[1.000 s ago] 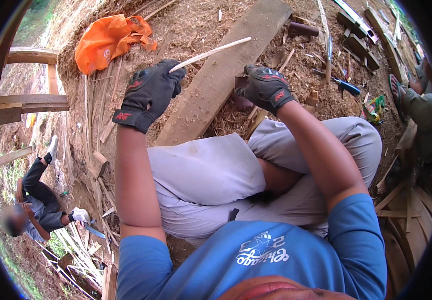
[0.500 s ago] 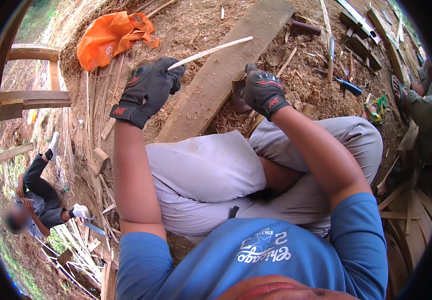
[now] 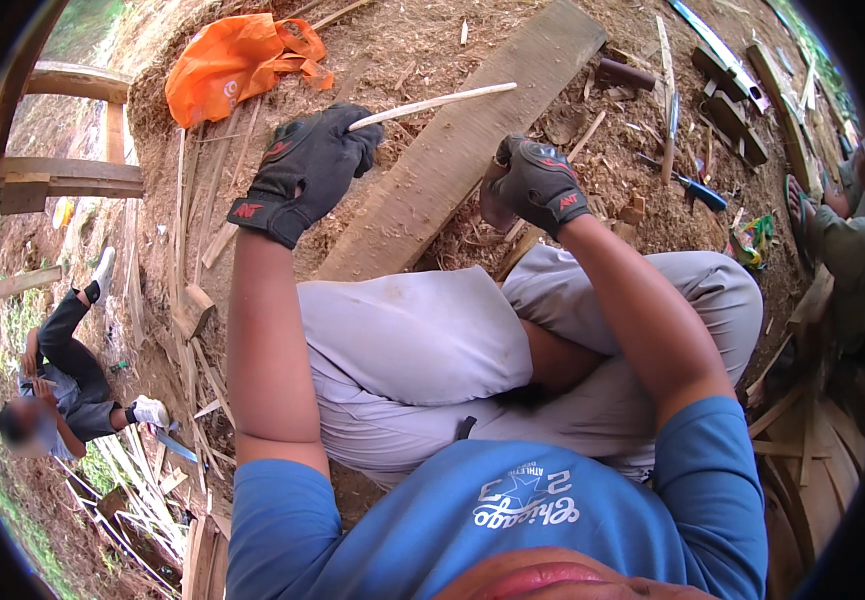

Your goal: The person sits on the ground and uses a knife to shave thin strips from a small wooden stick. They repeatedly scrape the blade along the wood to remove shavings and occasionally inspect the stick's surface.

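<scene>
- A thin pale stick (image 3: pixel 432 103) is clenched at its left end in the gloved left hand (image 3: pixel 304 170); the rest juts out free to the right of the fist.
- The gloved right hand (image 3: pixel 537 185) is closed around a dark handle (image 3: pixel 495 200), mostly hidden by the glove; what tool it belongs to cannot be told.
- A wooden plank (image 3: pixel 472 140) lies under and between both hands, on ground covered with shavings.
- An orange bag (image 3: pixel 232 60) is seen far left; scattered tools (image 3: pixel 687 185) lie far right, well apart from the hands.
- Stick long axis: nearly level, tip pointing right and slightly far, crossing over the plank.
</scene>
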A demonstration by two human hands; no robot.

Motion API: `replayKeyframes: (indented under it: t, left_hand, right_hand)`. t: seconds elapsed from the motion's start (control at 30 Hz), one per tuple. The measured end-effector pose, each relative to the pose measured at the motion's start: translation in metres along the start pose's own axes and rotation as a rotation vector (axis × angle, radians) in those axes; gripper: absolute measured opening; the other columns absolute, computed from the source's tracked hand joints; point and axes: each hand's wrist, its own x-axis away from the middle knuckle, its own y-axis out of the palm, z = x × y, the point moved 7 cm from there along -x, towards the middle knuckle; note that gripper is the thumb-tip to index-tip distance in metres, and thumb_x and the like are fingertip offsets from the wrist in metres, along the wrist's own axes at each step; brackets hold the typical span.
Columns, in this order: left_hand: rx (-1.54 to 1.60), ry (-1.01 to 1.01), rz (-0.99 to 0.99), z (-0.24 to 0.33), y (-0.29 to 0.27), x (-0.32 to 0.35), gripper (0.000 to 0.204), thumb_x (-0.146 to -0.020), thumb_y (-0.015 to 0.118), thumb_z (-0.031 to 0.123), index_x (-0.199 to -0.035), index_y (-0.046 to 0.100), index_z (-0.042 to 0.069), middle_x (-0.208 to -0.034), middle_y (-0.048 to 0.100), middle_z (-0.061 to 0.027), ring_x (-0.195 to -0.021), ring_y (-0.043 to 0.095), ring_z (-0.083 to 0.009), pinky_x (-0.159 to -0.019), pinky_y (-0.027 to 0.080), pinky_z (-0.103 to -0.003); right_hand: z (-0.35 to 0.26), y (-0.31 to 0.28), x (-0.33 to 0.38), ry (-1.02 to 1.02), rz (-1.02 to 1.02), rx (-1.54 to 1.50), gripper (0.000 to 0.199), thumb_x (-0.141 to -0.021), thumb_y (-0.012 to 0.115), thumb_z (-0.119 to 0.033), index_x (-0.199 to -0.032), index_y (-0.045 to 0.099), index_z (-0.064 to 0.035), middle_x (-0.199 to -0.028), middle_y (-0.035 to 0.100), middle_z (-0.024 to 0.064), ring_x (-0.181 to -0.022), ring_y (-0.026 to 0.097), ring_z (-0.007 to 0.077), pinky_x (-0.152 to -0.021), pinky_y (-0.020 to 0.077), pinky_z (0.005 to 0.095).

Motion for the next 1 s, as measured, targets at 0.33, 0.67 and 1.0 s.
replayKeyframes:
  t: [0.33,0.67,1.0]
  left_hand:
    - [0.049,-0.049,-0.090,0.006,-0.015,0.014,0.026,-0.103,0.058,0.015,-0.117,0.073,0.000,-0.083,0.068,-0.0043,-0.078,0.064,-0.0129,-0.079,0.054,-0.032]
    - [0.220,0.073,-0.084,0.013,-0.012,0.010,0.029,-0.108,0.057,0.020,-0.116,0.071,-0.004,-0.084,0.070,-0.0058,-0.080,0.067,-0.0132,-0.081,0.056,-0.031]
    - [0.090,0.162,0.083,0.025,-0.018,0.013,0.031,-0.111,0.052,0.021,-0.110,0.070,-0.004,-0.080,0.072,-0.0081,-0.074,0.068,-0.0164,-0.075,0.056,-0.033]
  right_hand:
    - [-0.026,-0.101,-0.015,-0.205,0.441,-0.331,0.020,-0.092,0.071,-0.024,-0.103,0.079,-0.0095,-0.092,0.075,0.0159,-0.088,0.073,0.0333,-0.077,0.0557,0.0421]
    - [-0.072,-0.069,0.012,-0.458,0.522,-0.096,0.017,-0.092,0.074,-0.021,-0.107,0.078,-0.0152,-0.094,0.069,0.0111,-0.083,0.069,0.0337,-0.072,0.0568,0.0455]
    - [-0.072,-0.065,0.015,-0.483,0.477,-0.119,0.018,-0.095,0.071,-0.023,-0.110,0.077,-0.0159,-0.093,0.069,0.0102,-0.080,0.069,0.0333,-0.070,0.0572,0.0453]
